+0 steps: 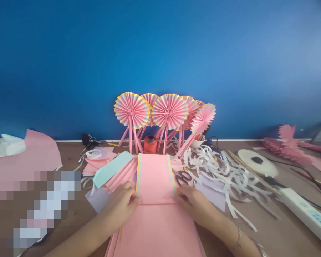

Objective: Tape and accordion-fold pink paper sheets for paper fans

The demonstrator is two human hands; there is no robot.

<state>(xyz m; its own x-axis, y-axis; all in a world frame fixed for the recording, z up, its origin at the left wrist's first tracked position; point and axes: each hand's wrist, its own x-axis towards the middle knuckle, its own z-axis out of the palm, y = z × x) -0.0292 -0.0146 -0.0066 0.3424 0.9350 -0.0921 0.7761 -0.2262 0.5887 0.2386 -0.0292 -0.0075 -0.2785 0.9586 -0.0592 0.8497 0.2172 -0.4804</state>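
A pink paper sheet [155, 178] with yellow and blue stripes down both side edges lies in front of me, a crosswise fold at its near end. My left hand [125, 196] has its fingers curled together at the left end of that fold, pinching the paper. At the opposite end my right hand [189, 200] grips the right edge, fingertips partly hidden. Beneath, a stack of larger pink sheets [160, 228] reaches toward me. Black-handled scissors [183, 177] lie just beyond my right hand.
Several pleated pink paper fans [169, 111] on sticks lean against the blue wall, near an orange-red container [150, 144]. Curled white paper strips [216, 164] spread to the right, by a white power strip [307, 214]. A light-blue paper piece [112, 169] lies left.
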